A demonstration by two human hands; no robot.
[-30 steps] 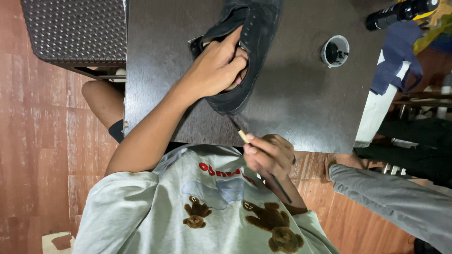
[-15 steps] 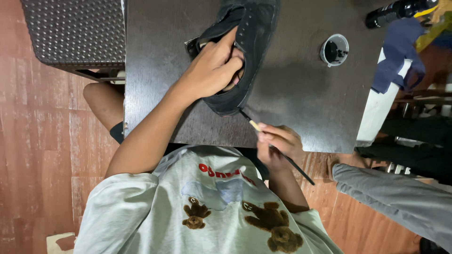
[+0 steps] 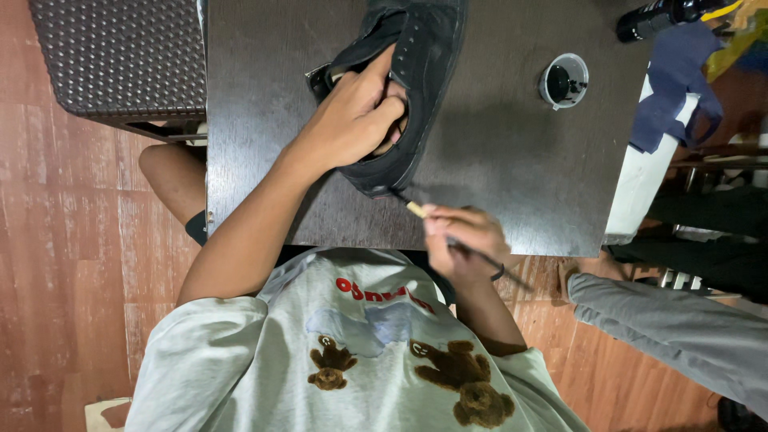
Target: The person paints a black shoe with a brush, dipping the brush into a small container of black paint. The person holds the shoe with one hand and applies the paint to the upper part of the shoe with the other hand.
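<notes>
Left hand (image 3: 352, 120) – fingers curled into the shoe (image 3: 408, 88), gripping its collar. Right hand (image 3: 464, 240) – fingers pinched shut on a brush (image 3: 416, 210); its tip touches the shoe's heel on the table (image 3: 496, 160).

A dark wooden table (image 3: 512, 160) stood on reddish floorboards (image 3: 72, 264). Near its far right corner sat a small round tub of black paste (image 3: 564, 81), with a dark bottle (image 3: 660, 14) and a blue cloth (image 3: 676, 88) just beyond. A woven dark stool (image 3: 120, 56) stood beside the table.
</notes>
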